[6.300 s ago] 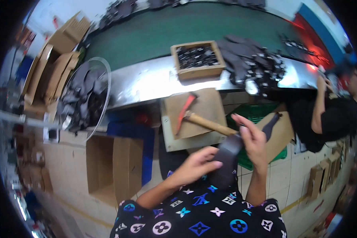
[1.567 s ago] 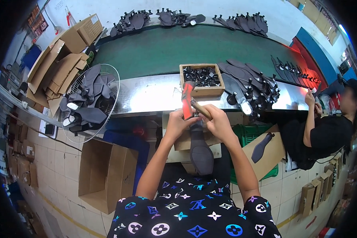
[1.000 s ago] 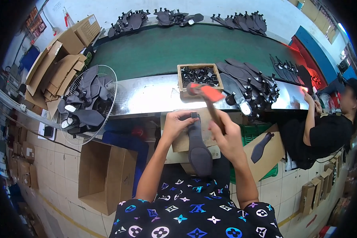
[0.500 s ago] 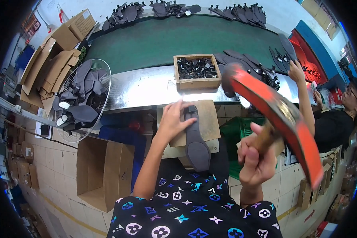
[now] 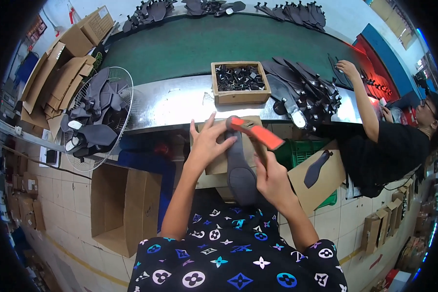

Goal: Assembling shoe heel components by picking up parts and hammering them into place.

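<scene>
A dark grey shoe sole (image 5: pixel 242 181) lies lengthwise on a tan board (image 5: pixel 215 167) in front of me, its wide end toward my body. Next to its narrow far end rests my left hand (image 5: pixel 208 146), fingers spread, the thumb reaching to the sole's edge. My right hand (image 5: pixel 276 179) is wrapped round the wooden handle of a hammer. The orange hammer head (image 5: pixel 266 137) is down over the far end of the sole and hides that tip, so I cannot tell whether they touch.
Behind the board, a wooden box (image 5: pixel 242 98) holds small black parts. Soles lie heaped right of it (image 5: pixel 297 90) and in a wire basket (image 5: pixel 131 104) at left. A cardboard box (image 5: pixel 143 209) stands below. A co-worker's hand (image 5: pixel 348 69) reaches over the green belt (image 5: pixel 219 46).
The hammer has come down and left from its raised place to the sole's far end. My left fingers have spread wider. The co-worker's hand no longer holds up a sole.
</scene>
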Motion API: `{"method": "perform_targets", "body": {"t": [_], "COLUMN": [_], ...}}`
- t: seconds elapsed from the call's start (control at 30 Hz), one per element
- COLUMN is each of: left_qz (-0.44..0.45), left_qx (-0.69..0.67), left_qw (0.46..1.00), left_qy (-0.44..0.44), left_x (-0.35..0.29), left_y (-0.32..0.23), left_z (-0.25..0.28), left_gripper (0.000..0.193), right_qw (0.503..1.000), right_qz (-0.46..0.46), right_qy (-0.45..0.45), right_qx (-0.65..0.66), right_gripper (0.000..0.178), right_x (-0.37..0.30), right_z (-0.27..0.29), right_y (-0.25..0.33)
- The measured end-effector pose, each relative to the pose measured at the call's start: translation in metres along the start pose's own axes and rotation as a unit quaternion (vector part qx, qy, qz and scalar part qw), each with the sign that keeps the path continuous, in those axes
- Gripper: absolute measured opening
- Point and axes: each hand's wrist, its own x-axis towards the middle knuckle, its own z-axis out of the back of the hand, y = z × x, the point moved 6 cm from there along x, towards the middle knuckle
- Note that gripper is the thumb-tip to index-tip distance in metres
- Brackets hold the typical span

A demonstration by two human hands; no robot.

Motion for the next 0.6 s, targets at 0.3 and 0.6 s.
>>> {"method": "perform_targets", "body": {"t": [0.3, 0.6], "left_qz": [-0.067, 0.099], "left_qx": [-0.33, -0.584], "left_qw": [0.941, 0.784], "left_qy": [0.015, 0.185], "left_x": [-0.049, -0.093], "left_y": [-0.057, -0.113], "left_z": [0.047, 0.079], "left_gripper": [0.021, 0.026], "right_qw": [0.993, 0.967], "right_qz": [0.066, 0.159], "right_qy": [-0.069, 0.181], "right_qx": [-0.07, 0.082], "right_gripper": [0.034, 0.03], "right_x": [0.012, 0.026], "right_z": [0.029, 0.003], "right_y": [0.003, 0.02]}}
